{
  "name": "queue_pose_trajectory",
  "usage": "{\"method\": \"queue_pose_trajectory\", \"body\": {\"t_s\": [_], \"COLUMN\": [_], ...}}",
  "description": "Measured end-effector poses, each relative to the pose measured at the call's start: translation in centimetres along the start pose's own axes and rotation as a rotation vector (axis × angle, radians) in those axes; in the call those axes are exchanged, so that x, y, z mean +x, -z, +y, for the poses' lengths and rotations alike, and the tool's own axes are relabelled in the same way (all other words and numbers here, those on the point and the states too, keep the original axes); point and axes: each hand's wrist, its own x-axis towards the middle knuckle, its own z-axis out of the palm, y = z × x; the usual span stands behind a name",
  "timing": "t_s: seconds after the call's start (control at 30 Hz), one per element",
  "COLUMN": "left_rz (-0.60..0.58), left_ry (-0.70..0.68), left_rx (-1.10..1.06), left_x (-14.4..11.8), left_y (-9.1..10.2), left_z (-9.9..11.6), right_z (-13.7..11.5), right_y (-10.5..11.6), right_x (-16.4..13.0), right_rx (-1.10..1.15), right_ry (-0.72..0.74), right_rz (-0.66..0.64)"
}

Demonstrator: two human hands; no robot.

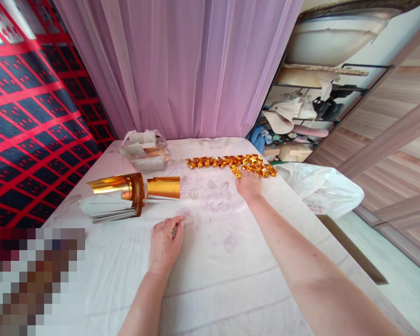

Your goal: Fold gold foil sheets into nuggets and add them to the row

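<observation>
Right hand (249,185) stretched far, fingers spread flat at near edge of folded gold foil pieces (233,163) rowed on surface (231,270). Left hand (165,243) rests palm-down, fingers loosely together, holding nothing visible. Gold foil sheets (133,187) lie left. Best nudge pieces gently; light foil scatters, crushes.

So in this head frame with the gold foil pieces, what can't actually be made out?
- Right hand: fingertips sit among the folded gold pieces; whether it grips one is hidden.
- Left hand: seems to pinch something small; too small to identify.
- Clear bag: contents blurred by the plastic.
- Bottom-left corner: pixelated block covers whatever is there.
- Shelf rack: items too cluttered to name.
</observation>
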Motion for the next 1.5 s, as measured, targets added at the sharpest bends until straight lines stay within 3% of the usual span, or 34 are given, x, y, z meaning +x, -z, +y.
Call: {"method": "queue_pose_trajectory", "body": {"t_s": [0.43,1.13,1.23,1.33,1.43,1.5], "left_rz": [-0.002,0.000,0.009,0.050,0.108,0.143], "left_ry": [-0.003,-0.005,-0.001,0.025,0.055,0.053], "left_rx": [-0.006,-0.010,-0.047,-0.128,-0.234,-0.284], "left_x": [0.0,0.0,0.0,0.0,-0.1,-0.2], "left_y": [0.0,-0.1,-0.1,-0.1,0.1,0.2], "left_z": [0.0,0.0,-0.1,0.0,0.2,0.4], "right_z": [0.5,1.0,0.6,-0.4,-2.1,-3.1], "right_y": [0.4,1.0,2.2,3.5,4.2,4.6], "right_x": [1.2,0.7,-0.1,-2.6,-6.5,-8.9], "right_rx": [0.030,0.079,0.095,0.137,0.210,0.314], "right_ry": [-0.107,-0.161,-0.106,0.019,0.216,0.422], "right_rz": [-0.125,-0.129,-0.103,-0.106,-0.168,-0.210]}}
